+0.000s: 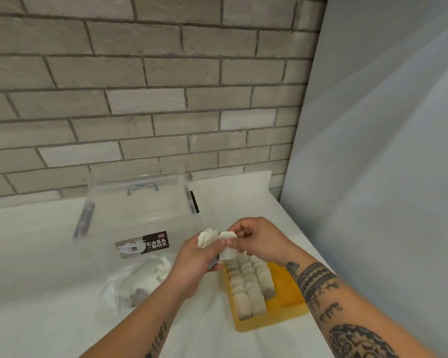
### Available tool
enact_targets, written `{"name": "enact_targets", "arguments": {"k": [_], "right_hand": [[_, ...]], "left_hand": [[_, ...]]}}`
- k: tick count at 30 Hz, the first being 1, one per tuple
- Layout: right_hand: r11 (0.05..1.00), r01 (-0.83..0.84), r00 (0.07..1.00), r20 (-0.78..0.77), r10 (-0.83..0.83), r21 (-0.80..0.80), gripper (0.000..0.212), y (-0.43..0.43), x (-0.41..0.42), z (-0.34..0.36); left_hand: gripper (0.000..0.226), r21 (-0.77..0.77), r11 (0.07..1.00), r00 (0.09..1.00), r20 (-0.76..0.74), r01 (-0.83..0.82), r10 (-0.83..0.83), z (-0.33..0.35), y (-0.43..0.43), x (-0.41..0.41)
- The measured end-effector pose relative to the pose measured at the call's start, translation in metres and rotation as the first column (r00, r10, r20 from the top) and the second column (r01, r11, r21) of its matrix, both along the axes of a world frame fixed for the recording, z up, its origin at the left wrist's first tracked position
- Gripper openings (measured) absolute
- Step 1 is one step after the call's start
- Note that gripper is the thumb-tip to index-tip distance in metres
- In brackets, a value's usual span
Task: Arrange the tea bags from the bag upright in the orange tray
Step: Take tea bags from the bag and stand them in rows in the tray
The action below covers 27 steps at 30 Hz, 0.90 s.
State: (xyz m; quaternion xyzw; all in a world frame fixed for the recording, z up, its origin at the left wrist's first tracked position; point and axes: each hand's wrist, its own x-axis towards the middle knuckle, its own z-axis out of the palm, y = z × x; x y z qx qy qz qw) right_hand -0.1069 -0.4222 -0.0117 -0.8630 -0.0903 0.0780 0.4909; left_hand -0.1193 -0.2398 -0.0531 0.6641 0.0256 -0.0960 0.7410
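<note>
On my feed the tea bags (pixel 248 285) set in place stand upright in close rows along the left side of the orange tray (pixel 290 293), whose right side shows bare orange floor. Just above the tray's far end both hands meet. The right hand (pixel 256 236) pinches a single tea bag (pixel 228 245) between thumb and fingertips, holding it over the farthest row. The left hand (pixel 194 259) curls round a bunch of tea bags (pixel 207 237) whose tops poke out above its fingers, close against the single one. I cannot tell what the dark bit under the left fingers is. Left of the tray the clear plastic bag (pixel 130 282) lies crumpled on the white table (pixel 36 254), with a few pale bags and a dark patch inside. Behind it stands a clear storage box (pixel 137 202) with a black label reading CASA BOX, against the grey brick wall (pixel 140 86); a plain pale panel (pixel 386 151) closes off the right
</note>
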Motion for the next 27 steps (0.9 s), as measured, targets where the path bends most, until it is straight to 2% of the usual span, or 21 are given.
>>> {"name": "enact_targets", "arguments": {"k": [3,6,8,11,13,15,17,19,21,24,27], "right_hand": [[0.994,-0.029,0.999,0.030,0.032,-0.101,0.020,-0.025,0.006,-0.001],[0.973,-0.046,0.997,0.042,0.057,-0.227,0.011,-0.046,0.008,-0.007],[0.959,-0.047,0.999,0.005,0.050,-0.281,0.009,-0.060,0.008,-0.012],[0.905,-0.144,0.988,-0.111,0.108,-0.401,0.021,-0.078,0.006,-0.020],[0.853,-0.222,0.969,-0.203,0.140,-0.472,0.030,-0.084,0.003,-0.026],[0.837,-0.271,0.946,-0.291,0.141,-0.476,0.026,-0.086,-0.001,-0.035],[0.823,-0.290,0.929,-0.350,0.119,-0.490,0.015,-0.083,-0.006,-0.045],[0.802,-0.294,0.923,-0.372,0.097,-0.520,0.028,-0.077,-0.008,-0.054],[0.782,-0.286,0.932,-0.352,0.091,-0.554,0.029,-0.073,-0.011,-0.062],[0.749,-0.233,0.963,-0.257,0.087,-0.620,0.027,-0.070,-0.016,-0.075],[0.799,-0.126,0.986,-0.164,0.035,-0.588,0.021,-0.071,-0.021,-0.088]], "left_hand": [[0.011,0.014,1.000,1.000,0.013,0.001,-0.001,0.000,-0.027,0.004],[0.011,0.044,0.999,1.000,0.011,0.029,-0.029,-0.007,-0.046,0.006],[0.008,0.086,0.996,1.000,0.006,0.007,-0.007,-0.017,-0.054,0.006],[0.008,0.167,0.977,0.991,0.006,-0.129,0.130,-0.030,-0.060,0.005],[0.009,0.280,0.931,0.971,0.032,-0.235,0.236,-0.041,-0.059,0.007],[0.012,0.431,0.853,0.954,0.079,-0.294,0.289,-0.049,-0.056,0.010],[0.016,0.536,0.790,0.951,0.104,-0.299,0.290,-0.053,-0.056,0.010],[0.019,0.608,0.742,0.954,0.104,-0.284,0.280,-0.054,-0.057,0.009],[0.017,0.654,0.706,0.956,0.105,-0.273,0.273,-0.058,-0.057,0.008],[0.013,0.658,0.705,0.956,0.086,-0.265,0.280,-0.065,-0.057,0.007],[0.012,0.656,0.706,0.955,0.083,-0.267,0.284,-0.069,-0.055,0.006]]}}
